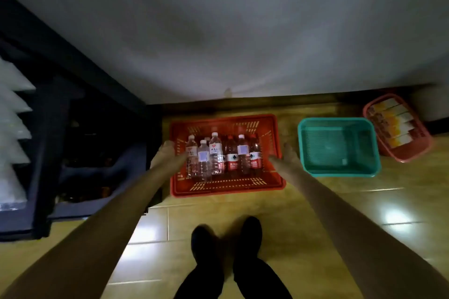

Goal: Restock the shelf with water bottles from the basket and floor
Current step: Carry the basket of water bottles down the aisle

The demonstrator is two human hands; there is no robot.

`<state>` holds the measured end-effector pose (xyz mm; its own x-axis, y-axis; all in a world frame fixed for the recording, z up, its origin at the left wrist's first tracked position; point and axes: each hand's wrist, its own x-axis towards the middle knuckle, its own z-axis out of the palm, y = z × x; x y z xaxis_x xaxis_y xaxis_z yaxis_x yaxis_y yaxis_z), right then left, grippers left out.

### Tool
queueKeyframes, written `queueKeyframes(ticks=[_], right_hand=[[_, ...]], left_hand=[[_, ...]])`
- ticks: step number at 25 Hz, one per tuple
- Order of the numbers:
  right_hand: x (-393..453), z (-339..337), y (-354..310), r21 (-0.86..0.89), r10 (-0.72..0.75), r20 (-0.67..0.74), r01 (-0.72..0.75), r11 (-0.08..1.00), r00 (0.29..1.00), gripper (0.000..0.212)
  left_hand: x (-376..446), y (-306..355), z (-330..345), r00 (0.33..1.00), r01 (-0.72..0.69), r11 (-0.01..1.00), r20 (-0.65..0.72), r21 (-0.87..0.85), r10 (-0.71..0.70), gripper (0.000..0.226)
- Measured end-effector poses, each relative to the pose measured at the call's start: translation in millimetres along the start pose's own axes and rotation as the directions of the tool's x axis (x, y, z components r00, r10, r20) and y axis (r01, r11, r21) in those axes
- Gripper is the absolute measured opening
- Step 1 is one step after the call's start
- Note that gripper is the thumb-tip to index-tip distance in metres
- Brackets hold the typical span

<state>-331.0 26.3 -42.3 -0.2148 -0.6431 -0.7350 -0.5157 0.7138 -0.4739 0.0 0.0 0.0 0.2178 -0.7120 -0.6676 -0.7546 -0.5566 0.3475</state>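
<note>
A red plastic basket [226,188] stands on the tiled floor against the wall. Several water bottles [216,155] stand upright inside it, some with clear labels and some with red labels [232,156]. My left hand [165,153] is at the basket's left rim and my right hand [285,156] is at its right rim. Whether the fingers are closed on the rims is blurred. The dark shelf unit [80,153] stands to the left of the basket.
A teal basket [340,173], nothing visible inside, sits right of the red one. Further right a pink tray [401,153] holds several white and orange packets. White bags [12,128] hang at the far left. My feet [226,238] stand on the tiles in front of the basket.
</note>
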Motion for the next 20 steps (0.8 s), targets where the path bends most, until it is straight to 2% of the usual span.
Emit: queueKeyframes(ticks=[3, 6, 10, 12, 14, 16, 18, 20], right_hand=[[48.5, 24.6, 18.7, -0.056, 0.08, -0.099, -0.086, 0.995, 0.992, 0.077], [93.4, 52.8, 39.6, -0.042, 0.174, -0.136, -0.181, 0.983, 0.975, 0.088], [135.6, 79.2, 64.3, 0.006, 0.231, -0.237, -0.236, 0.972, 0.944, 0.1], [150.3, 84.6, 72.5, 0.007, 0.236, -0.281, -0.243, 0.97, 0.93, 0.102], [167.6, 88.1, 82.9, 0.066, 0.246, -0.298, -0.237, 0.969, 0.922, 0.11], [178.4, 89.5, 87.1, 0.23, 0.282, -0.291, -0.219, 0.948, 0.914, 0.119], [184.3, 90.7, 90.7, 0.349, 0.28, -0.283, -0.173, 0.921, 0.917, 0.099], [187.0, 93.3, 96.4, 0.382, 0.275, -0.283, -0.155, 0.911, 0.919, 0.091]], left_hand=[[47.2, -39.2, 28.7, 0.992, 0.122, 0.992, -0.02, -0.026, -0.122, 0.081], [85.9, -65.8, 56.7, 0.976, 0.219, 0.972, -0.001, -0.083, -0.219, 0.086], [131.8, -102.3, 94.0, 0.958, 0.287, 0.938, 0.074, -0.195, -0.278, 0.119], [152.7, -120.5, 114.0, 0.954, 0.3, 0.921, 0.104, -0.25, -0.283, 0.128], [165.3, -127.2, 127.6, 0.954, 0.298, 0.906, 0.105, -0.3, -0.279, 0.133], [163.9, -120.2, 126.9, 0.949, 0.312, 0.897, 0.068, -0.314, -0.307, 0.129], [166.9, -117.9, 129.8, 0.94, 0.336, 0.874, 0.063, -0.35, -0.336, 0.113], [172.3, -117.4, 136.0, 0.93, 0.356, 0.865, 0.049, -0.354, -0.363, 0.097]])
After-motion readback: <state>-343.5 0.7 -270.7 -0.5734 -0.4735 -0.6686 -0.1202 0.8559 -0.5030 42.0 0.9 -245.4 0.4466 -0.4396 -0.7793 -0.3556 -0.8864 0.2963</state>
